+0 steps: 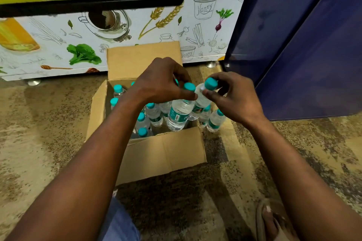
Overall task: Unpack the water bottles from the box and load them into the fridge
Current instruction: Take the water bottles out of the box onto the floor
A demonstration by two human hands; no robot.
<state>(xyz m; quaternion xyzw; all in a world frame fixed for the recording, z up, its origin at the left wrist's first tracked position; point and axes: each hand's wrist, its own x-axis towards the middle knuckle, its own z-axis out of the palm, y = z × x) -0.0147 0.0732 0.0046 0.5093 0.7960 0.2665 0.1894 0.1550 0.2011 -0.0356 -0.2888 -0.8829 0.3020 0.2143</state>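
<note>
Here, hands: two, both above the cardboard box [162, 154], each curled round bottle necks.
Left hand [160, 82]: over the box's middle, fingers pinching the neck of one water bottle [179, 112]; a second teal cap peeps out under its fingers, though whether it is held I cannot tell.
Right hand [233, 96]: at the box's right edge, thumb and fingers pinching one tilted bottle [202, 97] just under its cap.
Bottles in the box: about seven more caps visible, standing upright.
Bottles outside: two [214, 121] on the floor, touching the box's right wall.
Box: one, flaps open, on the speckled floor [49, 123].
Behind the box: one illustrated vending cabinet [137, 25].
Right of the box: one dark blue fridge [305, 45].
</note>
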